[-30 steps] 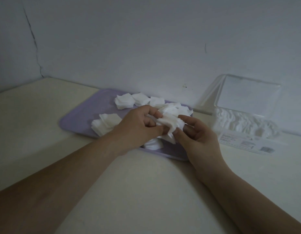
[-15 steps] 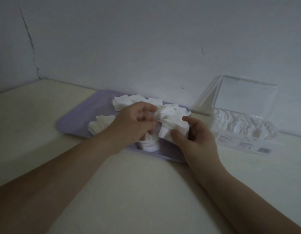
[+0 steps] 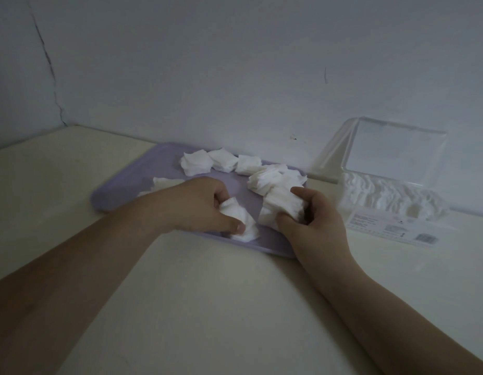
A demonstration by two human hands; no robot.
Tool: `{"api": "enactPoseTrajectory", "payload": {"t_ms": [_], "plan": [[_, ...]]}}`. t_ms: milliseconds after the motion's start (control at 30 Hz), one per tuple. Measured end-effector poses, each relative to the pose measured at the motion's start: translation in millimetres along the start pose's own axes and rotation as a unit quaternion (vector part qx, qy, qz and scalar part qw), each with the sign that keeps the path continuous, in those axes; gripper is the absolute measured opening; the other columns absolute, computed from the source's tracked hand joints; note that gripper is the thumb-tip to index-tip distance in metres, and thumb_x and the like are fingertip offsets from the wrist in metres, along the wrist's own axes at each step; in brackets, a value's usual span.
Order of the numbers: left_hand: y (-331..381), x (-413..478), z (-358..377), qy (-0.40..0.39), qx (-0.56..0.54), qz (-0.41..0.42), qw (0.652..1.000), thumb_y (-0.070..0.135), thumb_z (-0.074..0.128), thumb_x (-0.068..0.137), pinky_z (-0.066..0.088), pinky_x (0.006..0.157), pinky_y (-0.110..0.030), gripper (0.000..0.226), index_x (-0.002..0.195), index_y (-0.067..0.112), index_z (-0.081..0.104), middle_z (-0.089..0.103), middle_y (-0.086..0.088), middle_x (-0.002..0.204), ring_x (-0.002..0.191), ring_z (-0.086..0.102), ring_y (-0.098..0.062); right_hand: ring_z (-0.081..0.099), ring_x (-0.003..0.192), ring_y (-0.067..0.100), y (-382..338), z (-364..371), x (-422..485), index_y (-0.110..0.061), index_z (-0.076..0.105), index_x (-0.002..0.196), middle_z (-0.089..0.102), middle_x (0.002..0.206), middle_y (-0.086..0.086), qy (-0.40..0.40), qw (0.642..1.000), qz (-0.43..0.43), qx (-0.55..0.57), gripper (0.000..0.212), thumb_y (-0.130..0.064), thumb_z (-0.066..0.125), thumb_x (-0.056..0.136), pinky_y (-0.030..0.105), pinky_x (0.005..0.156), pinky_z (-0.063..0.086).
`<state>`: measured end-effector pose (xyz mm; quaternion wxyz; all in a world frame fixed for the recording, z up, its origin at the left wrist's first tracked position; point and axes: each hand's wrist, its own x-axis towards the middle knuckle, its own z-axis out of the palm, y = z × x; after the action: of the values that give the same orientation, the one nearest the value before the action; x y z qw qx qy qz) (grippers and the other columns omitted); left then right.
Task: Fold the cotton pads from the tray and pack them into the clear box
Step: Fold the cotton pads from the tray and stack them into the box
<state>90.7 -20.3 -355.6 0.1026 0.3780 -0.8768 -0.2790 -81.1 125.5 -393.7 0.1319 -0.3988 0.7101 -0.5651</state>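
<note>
A lilac tray [image 3: 132,185] lies on the cream table with several white cotton pads [image 3: 197,163] scattered along its far side. My left hand [image 3: 197,204] rests low over the tray's near edge, its fingers closed on a small stack of pads [image 3: 241,220] lying there. My right hand [image 3: 316,220] holds a thicker folded bunch of pads [image 3: 282,204] just above the tray's right end. The clear box [image 3: 392,209] stands to the right with its lid raised, and rows of white pads fill it.
The wall rises directly behind the tray and box, and a dark crack runs down it at the left. A printed label [image 3: 392,226] covers the box's front. Bare cream table stretches in front of the tray, under my forearms.
My hands have parted. The left one dropped to the pads at the tray's near edge, while the right kept the folded bunch and shifted slightly rightward.
</note>
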Motion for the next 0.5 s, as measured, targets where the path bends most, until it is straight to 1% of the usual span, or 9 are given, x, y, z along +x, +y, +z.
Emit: {"api": "enactPoseTrajectory", "payload": {"t_ms": [67, 167, 233, 300, 333, 367, 433, 467, 500], "plan": [[-2, 1, 3, 0.041, -0.012, 0.003, 0.999, 0.047, 0.091, 0.067, 0.042, 0.062, -0.031, 0.042, 0.087, 0.026, 0.062, 0.066, 0.007, 0.08, 0.069, 0.059, -0.013, 0.064, 0.096, -0.011, -1, 0, 0, -0.031, 0.06, 0.126, 0.067, 0.11, -0.02, -0.001, 1.0, -0.006, -0.006, 0.046, -0.016, 0.076, 0.086, 0.005, 0.078, 0.048], [-7, 8, 8, 0.113, -0.043, 0.025, 0.992, 0.04, 0.089, 0.073, 0.046, 0.067, -0.034, 0.035, 0.088, 0.024, 0.062, 0.065, 0.004, 0.081, 0.072, 0.061, -0.015, 0.065, 0.1, -0.007, -1, 0, -1, -0.03, 0.06, 0.128, 0.068, 0.114, -0.016, 0.002, 1.0, -0.002, 0.0, 0.046, -0.017, 0.076, 0.087, 0.009, 0.081, 0.047], [-8, 11, 9, 0.14, -0.084, 0.036, 0.986, 0.031, 0.082, 0.084, 0.048, 0.066, -0.031, 0.021, 0.087, 0.018, 0.066, 0.07, -0.003, 0.079, 0.066, 0.06, -0.012, 0.065, 0.098, -0.008, 0, 0, 0, -0.031, 0.06, 0.128, 0.068, 0.114, -0.016, 0.002, 1.0, 0.002, 0.001, 0.046, -0.018, 0.076, 0.087, 0.01, 0.081, 0.047], [-10, 13, 6, 0.154, -0.122, 0.033, 0.98, 0.021, 0.075, 0.09, 0.048, 0.059, -0.02, 0.009, 0.084, 0.017, 0.069, 0.073, -0.006, 0.078, 0.058, 0.059, -0.006, 0.065, 0.097, -0.009, 0, 0, 0, -0.031, 0.06, 0.128, 0.068, 0.114, -0.016, 0.003, 1.0, 0.004, 0.002, 0.046, -0.019, 0.076, 0.087, 0.01, 0.081, 0.048], [-11, 14, 4, 0.164, -0.127, 0.032, 0.978, 0.018, 0.074, 0.09, 0.046, 0.055, -0.014, 0.009, 0.082, 0.02, 0.07, 0.074, -0.003, 0.077, 0.056, 0.059, -0.003, 0.065, 0.098, -0.008, 0, 0, 0, -0.031, 0.06, 0.128, 0.068, 0.115, -0.015, 0.004, 1.0, 0.005, 0.001, 0.046, -0.019, 0.076, 0.087, 0.011, 0.082, 0.048], [-12, 15, 3, 0.181, -0.124, 0.035, 0.975, 0.018, 0.075, 0.089, 0.046, 0.055, -0.013, 0.012, 0.08, 0.023, 0.071, 0.073, 0.003, 0.077, 0.057, 0.06, -0.003, 0.065, 0.1, -0.006, 0, 1, 0, -0.03, 0.061, 0.128, 0.069, 0.116, -0.014, 0.006, 1.0, 0.005, 0.001, 0.045, -0.019, 0.076, 0.087, 0.013, 0.083, 0.048], [-14, 17, -1, 0.234, -0.134, 0.045, 0.962, 0.02, 0.077, 0.086, 0.05, 0.061, -0.019, 0.01, 0.079, 0.023, 0.073, 0.07, 0.012, 0.072, 0.06, 0.061, -0.002, 0.066, 0.102, -0.003, -1, 1, -1, -0.03, 0.061, 0.129, 0.069, 0.116, -0.013, 0.006, 1.0, 0.006, 0.003, 0.046, -0.019, 0.076, 0.087, 0.015, 0.085, 0.048], [-12, 17, -4, 0.261, -0.154, 0.05, 0.952, 0.021, 0.078, 0.086, 0.051, 0.06, -0.02, 0.007, 0.08, 0.021, 0.074, 0.068, 0.014, 0.067, 0.057, 0.059, 0.001, 0.066, 0.102, -0.002, -1, 1, -1, -0.03, 0.061, 0.129, 0.069, 0.116, -0.013, 0.006, 1.0, 0.007, 0.005, 0.046, -0.02, 0.076, 0.087, 0.017, 0.086, 0.049], [-8, 16, -8, 0.277, -0.183, 0.055, 0.942, 0.02, 0.079, 0.086, 0.049, 0.056, -0.018, 0.006, 0.082, 0.018, 0.075, 0.066, 0.013, 0.064, 0.054, 0.056, 0.003, 0.066, 0.102, -0.001, -2, 0, -2, -0.03, 0.06, 0.129, 0.069, 0.115, -0.013, 0.006, 1.0, 0.008, 0.008, 0.046, -0.021, 0.076, 0.087, 0.018, 0.086, 0.049]]}}
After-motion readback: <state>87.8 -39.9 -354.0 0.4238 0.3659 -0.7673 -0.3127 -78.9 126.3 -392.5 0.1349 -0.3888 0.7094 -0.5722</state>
